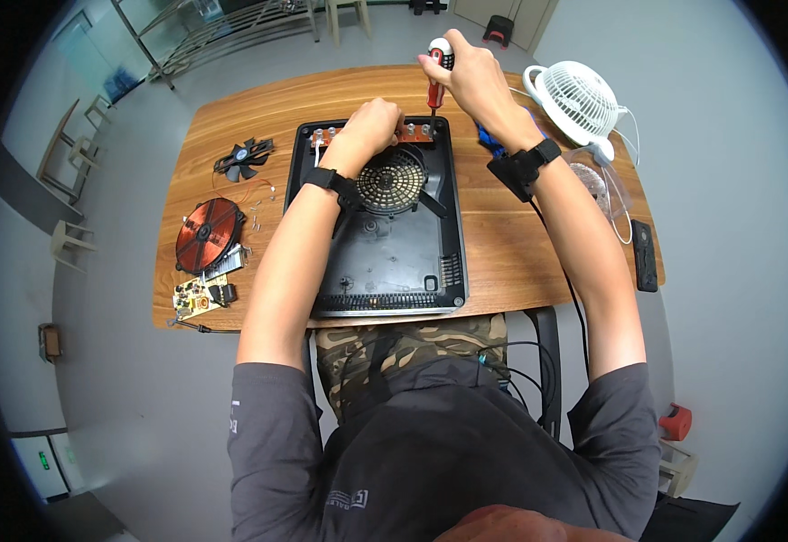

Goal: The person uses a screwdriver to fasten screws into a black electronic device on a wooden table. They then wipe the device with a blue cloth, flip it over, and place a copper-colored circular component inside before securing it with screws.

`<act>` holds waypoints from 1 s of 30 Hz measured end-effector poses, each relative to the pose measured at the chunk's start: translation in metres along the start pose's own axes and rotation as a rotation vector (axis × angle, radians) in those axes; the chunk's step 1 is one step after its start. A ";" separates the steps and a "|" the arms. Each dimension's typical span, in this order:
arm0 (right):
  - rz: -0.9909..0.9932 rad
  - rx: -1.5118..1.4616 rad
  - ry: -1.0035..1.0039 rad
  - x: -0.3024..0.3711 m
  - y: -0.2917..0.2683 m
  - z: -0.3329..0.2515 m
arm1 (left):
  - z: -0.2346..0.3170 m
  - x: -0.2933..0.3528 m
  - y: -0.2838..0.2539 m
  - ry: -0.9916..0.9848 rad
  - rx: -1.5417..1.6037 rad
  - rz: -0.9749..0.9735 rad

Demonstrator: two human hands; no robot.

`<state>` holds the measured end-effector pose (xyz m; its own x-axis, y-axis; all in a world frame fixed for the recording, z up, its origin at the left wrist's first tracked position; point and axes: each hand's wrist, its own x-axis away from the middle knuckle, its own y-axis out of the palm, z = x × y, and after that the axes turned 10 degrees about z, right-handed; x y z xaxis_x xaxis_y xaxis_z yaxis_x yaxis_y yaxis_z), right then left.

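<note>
A black plastic cooktop housing (385,257), its inside facing up, lies on the table in front of me. Along its far edge runs a narrow orange-brown circuit board (419,137) with small round parts. My right hand (473,72) grips the red, black and white handle of a screwdriver (435,96), held upright. Its shaft points down at the board's right end; whether the tip sits on a screw is too small to tell. My left hand (374,125) rests over the middle of the board with curled fingers; its fingertips are mostly hidden. Below it is a round vent grille (392,181).
Left on the wooden table (493,262) lie a black fan blade (245,159), a copper coil (208,235), loose screws and a yellowish circuit board (200,295). At right are a white fan (579,101), a clear round cover (597,185) and a black bar-shaped object (645,256).
</note>
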<state>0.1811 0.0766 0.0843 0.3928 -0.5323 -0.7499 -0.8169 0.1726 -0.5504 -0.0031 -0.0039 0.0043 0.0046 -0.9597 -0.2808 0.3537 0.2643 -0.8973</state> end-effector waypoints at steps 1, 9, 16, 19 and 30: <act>-0.014 -0.018 -0.018 0.000 0.000 0.000 | 0.000 0.000 -0.001 -0.004 0.013 -0.004; -0.209 0.325 -0.035 -0.011 -0.027 -0.021 | -0.005 -0.003 0.007 0.080 -0.085 0.035; -0.269 0.368 -0.048 -0.017 -0.023 -0.035 | -0.003 -0.002 0.002 0.053 -0.061 0.008; -0.253 0.380 -0.048 -0.016 -0.027 -0.031 | 0.002 0.002 -0.002 0.065 -0.027 -0.001; -0.355 0.374 -0.127 -0.026 -0.026 -0.032 | 0.000 -0.001 0.002 0.045 -0.057 0.001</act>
<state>0.1791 0.0593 0.1300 0.6847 -0.5116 -0.5190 -0.4266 0.2961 -0.8546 -0.0026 -0.0028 0.0027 -0.0372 -0.9545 -0.2960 0.2996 0.2719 -0.9145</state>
